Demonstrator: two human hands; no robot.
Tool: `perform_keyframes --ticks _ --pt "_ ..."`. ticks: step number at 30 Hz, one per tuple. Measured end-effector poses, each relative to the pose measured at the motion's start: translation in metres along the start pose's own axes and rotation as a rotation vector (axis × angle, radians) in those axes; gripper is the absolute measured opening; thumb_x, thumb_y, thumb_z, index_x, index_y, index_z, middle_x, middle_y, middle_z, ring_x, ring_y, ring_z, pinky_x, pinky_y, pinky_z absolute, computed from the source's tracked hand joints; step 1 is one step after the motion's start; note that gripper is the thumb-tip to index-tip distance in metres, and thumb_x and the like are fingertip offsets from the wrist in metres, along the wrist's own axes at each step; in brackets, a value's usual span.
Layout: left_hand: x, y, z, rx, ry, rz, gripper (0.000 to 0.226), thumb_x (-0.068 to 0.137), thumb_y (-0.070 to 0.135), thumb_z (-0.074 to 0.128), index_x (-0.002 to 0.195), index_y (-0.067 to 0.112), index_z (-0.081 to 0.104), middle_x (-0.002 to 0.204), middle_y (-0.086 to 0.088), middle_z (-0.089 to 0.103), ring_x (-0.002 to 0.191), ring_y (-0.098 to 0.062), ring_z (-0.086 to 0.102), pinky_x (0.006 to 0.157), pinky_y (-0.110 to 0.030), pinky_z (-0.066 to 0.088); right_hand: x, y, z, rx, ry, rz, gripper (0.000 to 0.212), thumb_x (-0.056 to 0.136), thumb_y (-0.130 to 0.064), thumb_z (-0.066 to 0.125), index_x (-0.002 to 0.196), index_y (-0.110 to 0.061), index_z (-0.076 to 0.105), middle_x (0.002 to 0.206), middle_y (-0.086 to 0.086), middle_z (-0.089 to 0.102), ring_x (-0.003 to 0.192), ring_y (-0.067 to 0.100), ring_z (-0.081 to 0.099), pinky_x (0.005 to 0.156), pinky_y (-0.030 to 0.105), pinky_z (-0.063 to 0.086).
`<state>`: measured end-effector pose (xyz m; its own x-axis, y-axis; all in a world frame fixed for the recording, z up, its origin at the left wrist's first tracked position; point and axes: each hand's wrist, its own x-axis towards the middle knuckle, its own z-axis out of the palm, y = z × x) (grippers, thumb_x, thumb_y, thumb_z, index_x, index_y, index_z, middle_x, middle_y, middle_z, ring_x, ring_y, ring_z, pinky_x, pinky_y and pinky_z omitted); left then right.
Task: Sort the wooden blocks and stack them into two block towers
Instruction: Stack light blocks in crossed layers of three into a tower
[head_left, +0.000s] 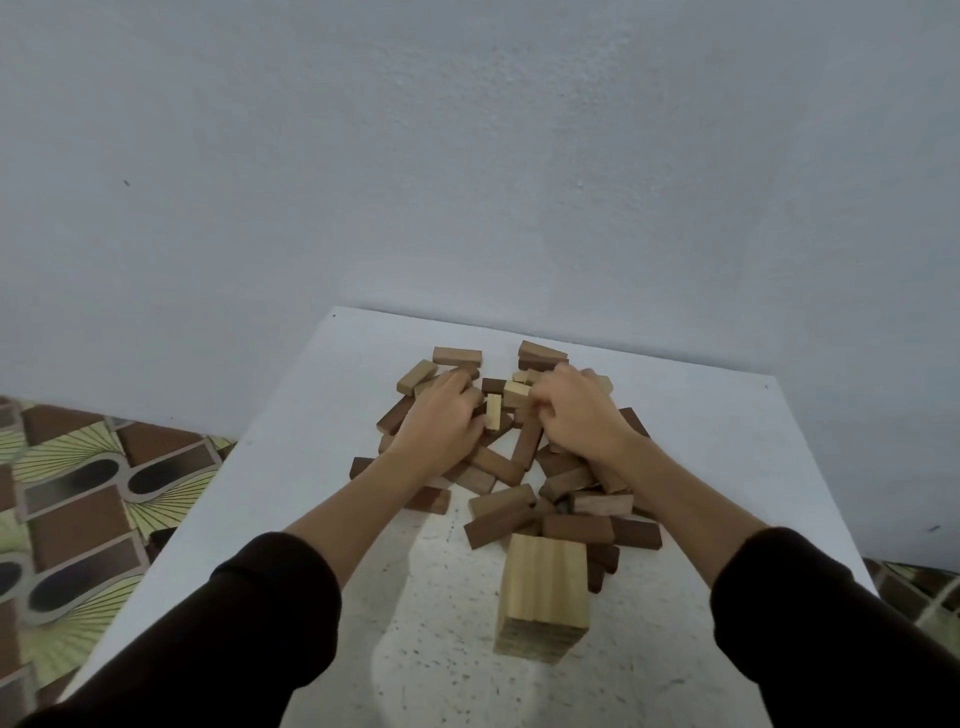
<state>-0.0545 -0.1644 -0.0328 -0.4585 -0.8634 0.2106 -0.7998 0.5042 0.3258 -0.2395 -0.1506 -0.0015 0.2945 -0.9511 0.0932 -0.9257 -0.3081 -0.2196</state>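
Observation:
A loose pile of wooden blocks (506, 467), mostly dark brown with a few pale ones, lies across the middle of the white table (727, 441). A tower of pale blocks (543, 597) stands near the table's front, several layers high. My left hand (441, 421) reaches into the pile's left side and pinches a pale block (493, 411) with its thumb. My right hand (574, 410) is curled on the pile's right side, its fingers gripping another pale block (517, 394). Blocks beneath both hands are hidden.
A grey wall (467, 156) rises right behind the table's far edge. Patterned floor (78, 493) shows to the left and at the far right. Bare table surface lies left of the tower and along both sides of the pile.

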Motion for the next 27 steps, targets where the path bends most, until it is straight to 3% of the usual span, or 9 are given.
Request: perform_keyframes --ticks 5,8,12,16,18,23,27 --pt "0.018 0.011 0.005 -0.012 -0.052 -0.066 0.044 0.089 0.038 0.060 0.119 0.006 0.059 0.116 -0.011 0.053 0.114 -0.026 0.044 0.089 -0.029 0.035 0.035 0.009 0.014 -0.008 -0.018 0.030 0.042 0.084 -0.003 0.047 0.123 -0.016 0.059 0.121 0.000 0.058 0.115 0.020 0.041 0.080 0.026 0.022" --pt "0.029 0.014 0.012 -0.013 -0.150 -0.108 0.051 0.083 0.034 0.069 0.122 0.005 0.055 0.115 -0.012 0.052 0.116 -0.027 0.041 0.093 -0.032 0.037 0.048 0.005 0.023 -0.054 -0.066 0.028 0.036 0.084 -0.009 0.050 0.115 -0.021 0.064 0.112 0.001 0.062 0.116 0.023 0.041 0.093 0.034 0.029" --pt "0.035 0.018 0.015 -0.074 -0.179 -0.164 0.042 0.080 0.017 0.067 0.115 0.000 0.052 0.112 -0.017 0.050 0.112 -0.032 0.042 0.093 -0.035 0.036 0.058 0.010 0.027 -0.097 -0.082 0.060 0.035 0.085 -0.004 0.051 0.113 -0.019 0.065 0.110 0.000 0.061 0.113 0.022 0.041 0.092 0.034 0.030" --pt "0.034 0.019 0.014 -0.255 -0.133 -0.227 0.043 0.084 0.003 0.056 0.126 -0.001 0.047 0.117 -0.019 0.048 0.112 -0.029 0.045 0.088 -0.025 0.036 0.064 0.020 0.015 0.286 -0.014 0.170 0.022 0.087 -0.005 0.051 0.105 -0.010 0.063 0.107 0.004 0.053 0.098 0.021 0.054 0.084 0.029 0.042" --pt "0.034 0.018 0.010 -0.348 -0.097 -0.280 0.041 0.084 0.001 0.057 0.124 0.001 0.048 0.115 -0.015 0.051 0.109 -0.025 0.047 0.080 -0.018 0.034 0.069 0.022 0.008 0.330 -0.026 0.185 0.020 0.091 -0.001 0.045 0.106 -0.007 0.056 0.111 0.007 0.043 0.088 0.020 0.051 0.075 0.027 0.043" --pt "0.038 0.013 0.002 -0.496 -0.064 -0.388 0.045 0.080 0.002 0.065 0.123 0.004 0.051 0.105 -0.009 0.060 0.095 -0.018 0.054 0.082 -0.025 0.044 0.088 0.030 0.010 0.028 -0.276 0.078 0.035 0.091 -0.006 0.053 0.126 -0.009 0.054 0.121 0.010 0.048 0.109 0.022 0.043 0.085 0.028 0.039" --pt "0.039 0.011 0.003 -0.514 -0.036 -0.392 0.040 0.082 0.005 0.068 0.120 0.006 0.053 0.092 -0.002 0.055 0.087 -0.014 0.050 0.074 -0.019 0.037 0.091 0.020 0.016 -0.265 -0.290 -0.009 0.028 0.089 -0.006 0.055 0.116 -0.007 0.059 0.121 0.009 0.045 0.104 0.026 0.047 0.076 0.032 0.042"
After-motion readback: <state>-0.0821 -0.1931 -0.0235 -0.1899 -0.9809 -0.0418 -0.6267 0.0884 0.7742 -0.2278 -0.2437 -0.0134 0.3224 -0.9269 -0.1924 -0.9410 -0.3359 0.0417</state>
